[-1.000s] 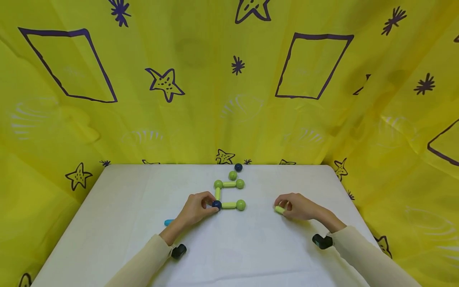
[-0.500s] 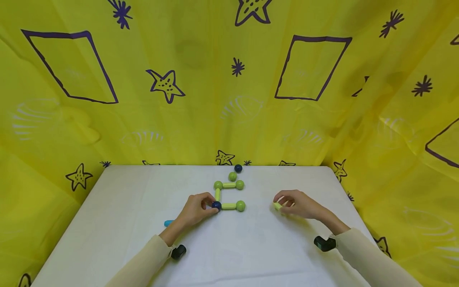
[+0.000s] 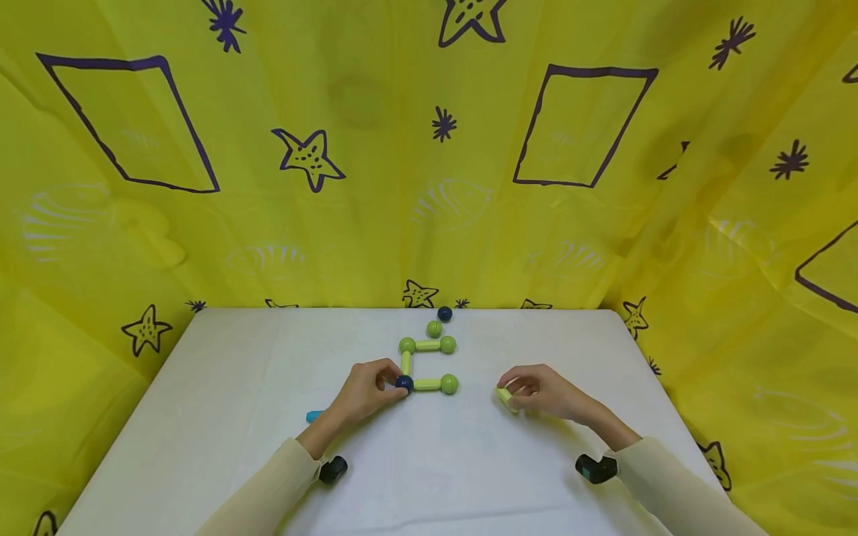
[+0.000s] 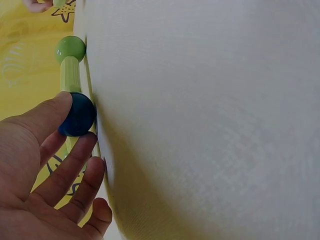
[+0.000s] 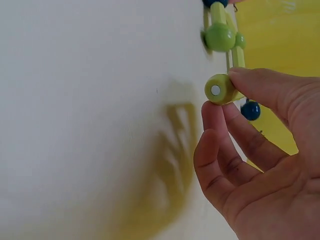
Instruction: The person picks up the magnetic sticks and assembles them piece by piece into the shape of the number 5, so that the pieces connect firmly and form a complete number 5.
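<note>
My left hand (image 3: 367,388) pinches a dark blue ball (image 4: 80,115) between thumb and fingers. That ball forms the near left corner of a C-shaped frame of balls and light green rods lying on the table. One rod (image 3: 427,385) runs right from it to a green ball (image 3: 449,384); another rod (image 3: 406,363) runs back to a green ball (image 3: 407,345). From there a third rod leads to a green ball (image 3: 447,345). To the right of the frame, my right hand (image 3: 546,393) pinches a loose light green magnetic rod (image 5: 220,90), its metal-tipped end facing the wrist camera.
Behind the frame sit a loose green ball (image 3: 434,329) and a dark blue ball (image 3: 445,314) near the back edge of the white table (image 3: 234,350). A blue piece (image 3: 313,416) lies partly hidden by the left wrist. A yellow patterned curtain (image 3: 375,216) surrounds the table.
My right hand has moved left toward the frame, and the rod in it has turned to a steeper angle. My left hand stays on the blue ball.
</note>
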Tool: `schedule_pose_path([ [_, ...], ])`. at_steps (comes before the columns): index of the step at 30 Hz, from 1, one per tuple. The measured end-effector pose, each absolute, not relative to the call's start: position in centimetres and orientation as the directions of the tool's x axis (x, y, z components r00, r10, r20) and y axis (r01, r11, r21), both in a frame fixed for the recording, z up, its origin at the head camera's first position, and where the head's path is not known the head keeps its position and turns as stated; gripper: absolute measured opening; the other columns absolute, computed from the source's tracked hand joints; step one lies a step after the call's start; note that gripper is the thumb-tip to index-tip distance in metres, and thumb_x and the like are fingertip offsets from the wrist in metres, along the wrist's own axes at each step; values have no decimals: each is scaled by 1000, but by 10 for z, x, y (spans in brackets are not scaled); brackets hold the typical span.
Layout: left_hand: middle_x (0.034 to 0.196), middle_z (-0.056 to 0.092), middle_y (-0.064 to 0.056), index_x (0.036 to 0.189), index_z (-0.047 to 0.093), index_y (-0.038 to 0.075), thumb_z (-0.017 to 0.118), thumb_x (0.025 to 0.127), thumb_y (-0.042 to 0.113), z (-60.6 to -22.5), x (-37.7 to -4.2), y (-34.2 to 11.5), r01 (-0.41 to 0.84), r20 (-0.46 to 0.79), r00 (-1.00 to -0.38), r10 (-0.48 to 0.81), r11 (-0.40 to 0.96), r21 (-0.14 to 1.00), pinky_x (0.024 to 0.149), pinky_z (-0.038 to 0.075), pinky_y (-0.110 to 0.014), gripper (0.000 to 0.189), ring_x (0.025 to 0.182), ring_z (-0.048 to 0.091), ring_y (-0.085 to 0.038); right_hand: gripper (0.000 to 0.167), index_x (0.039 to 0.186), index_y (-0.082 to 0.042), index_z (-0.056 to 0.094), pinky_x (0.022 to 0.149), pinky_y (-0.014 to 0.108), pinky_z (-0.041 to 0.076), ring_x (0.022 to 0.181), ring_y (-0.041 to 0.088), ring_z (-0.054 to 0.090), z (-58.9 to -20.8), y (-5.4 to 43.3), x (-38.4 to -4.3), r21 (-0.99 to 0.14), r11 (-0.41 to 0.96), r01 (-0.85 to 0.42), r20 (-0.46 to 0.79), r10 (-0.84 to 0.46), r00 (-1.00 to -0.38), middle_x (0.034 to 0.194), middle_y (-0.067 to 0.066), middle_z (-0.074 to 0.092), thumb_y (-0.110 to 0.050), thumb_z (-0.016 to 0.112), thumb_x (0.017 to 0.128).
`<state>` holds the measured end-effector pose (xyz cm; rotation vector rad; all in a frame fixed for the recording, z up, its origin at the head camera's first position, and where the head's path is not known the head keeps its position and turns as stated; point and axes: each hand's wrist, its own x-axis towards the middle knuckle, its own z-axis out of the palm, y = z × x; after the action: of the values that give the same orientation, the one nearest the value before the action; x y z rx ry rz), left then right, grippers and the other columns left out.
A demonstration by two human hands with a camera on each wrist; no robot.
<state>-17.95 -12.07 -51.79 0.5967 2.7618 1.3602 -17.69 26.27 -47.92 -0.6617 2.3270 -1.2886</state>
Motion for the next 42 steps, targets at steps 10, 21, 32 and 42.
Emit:
schedule_pose_path([
  [10,89,74,4,100,74,14,85,86,18,-517,-179,-121,331,159,-929,335,554,764,63,42,-25,19,69,51,-12,28,117,-12,73,74,29,56,93,23,71,-492,233,-169,-892,420,-167,-94,-534,-840,110,8,74,-13,80,90],
  [21,88,74,6,99,74,15,86,86,18,-519,-181,-122,352,183,-922,341,542,763,62,42,-25,18,68,51,-10,32,122,-7,71,68,32,58,85,20,71,-506,205,-159,-932,352,-85,-109,-496,-862,110,13,73,-13,79,91],
  [32,89,74,4,100,74,13,85,87,19,-519,-180,-122,358,188,-918,349,523,773,63,43,-25,18,70,52,-10,35,123,-5,71,69,32,57,82,21,71,-506,179,-151,-945,327,2,-148,-419,-896,110,15,74,-14,80,90],
  [42,89,75,3,99,74,14,85,86,18,-520,-181,-124,372,206,-913,352,512,774,63,43,-25,18,69,53,-10,32,121,-5,71,68,32,57,81,20,71,-506,170,-153,-932,361,-6,-148,-397,-906,107,13,74,-11,79,91],
])
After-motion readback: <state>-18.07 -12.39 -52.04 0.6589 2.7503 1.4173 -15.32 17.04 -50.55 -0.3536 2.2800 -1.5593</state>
